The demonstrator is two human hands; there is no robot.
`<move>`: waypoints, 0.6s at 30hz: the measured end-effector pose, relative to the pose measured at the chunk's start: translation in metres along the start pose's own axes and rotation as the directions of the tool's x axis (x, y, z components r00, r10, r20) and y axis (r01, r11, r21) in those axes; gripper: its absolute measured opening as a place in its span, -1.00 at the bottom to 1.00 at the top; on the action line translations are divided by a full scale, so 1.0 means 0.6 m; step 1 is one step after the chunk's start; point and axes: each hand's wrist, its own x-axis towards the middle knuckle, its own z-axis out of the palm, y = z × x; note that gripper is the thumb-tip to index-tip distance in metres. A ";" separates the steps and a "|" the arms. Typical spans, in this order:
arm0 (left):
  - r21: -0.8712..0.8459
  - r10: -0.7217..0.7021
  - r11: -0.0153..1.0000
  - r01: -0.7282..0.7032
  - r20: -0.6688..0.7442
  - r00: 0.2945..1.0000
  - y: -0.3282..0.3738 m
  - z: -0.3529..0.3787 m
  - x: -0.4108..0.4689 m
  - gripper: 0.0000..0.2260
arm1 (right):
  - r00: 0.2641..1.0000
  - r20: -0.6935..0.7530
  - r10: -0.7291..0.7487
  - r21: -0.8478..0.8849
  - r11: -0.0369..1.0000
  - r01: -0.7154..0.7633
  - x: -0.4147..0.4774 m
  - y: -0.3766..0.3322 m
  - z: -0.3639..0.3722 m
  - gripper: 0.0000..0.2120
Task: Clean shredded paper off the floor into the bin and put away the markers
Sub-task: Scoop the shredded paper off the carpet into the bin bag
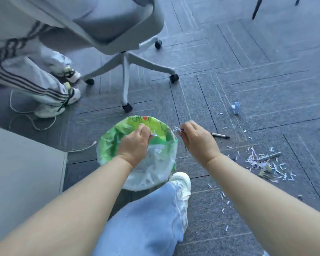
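A round bin (107, 145) lined with a green and white plastic bag stands on the grey carpet in front of my knee. My left hand (135, 143) is over the bin's opening, fingers curled on a few paper shreds. At the bin's right rim my right hand (196, 139) pinches more shreds (175, 129). A heap of shredded paper (264, 165) lies on the carpet to the right, with a grey marker (271, 156) in it. A black marker (220, 135) lies just beyond my right hand.
A grey swivel chair (126, 74) on castors stands behind the bin, with another person's legs and shoes (44, 85) to its left. A white cable (33, 124) trails on the floor. A grey cabinet (24, 163) is at my left. A small blue object (236, 107) lies far right.
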 end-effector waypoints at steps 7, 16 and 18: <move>0.076 -0.344 0.938 0.339 0.345 0.873 -0.095 -0.024 -0.085 -0.69 | 0.988 0.145 -0.056 0.014 0.998 0.055 0.046 -0.112 0.119 -0.68; 0.071 -0.243 0.964 0.256 0.626 0.741 -0.115 0.050 -0.097 -0.41 | 0.773 0.605 0.192 -0.321 0.947 0.016 0.015 -0.103 0.178 -0.43; 0.134 -0.229 0.973 0.191 0.686 0.691 -0.114 0.062 -0.102 -0.34 | 0.727 0.656 0.203 -0.326 0.945 0.030 0.006 -0.098 0.176 -0.31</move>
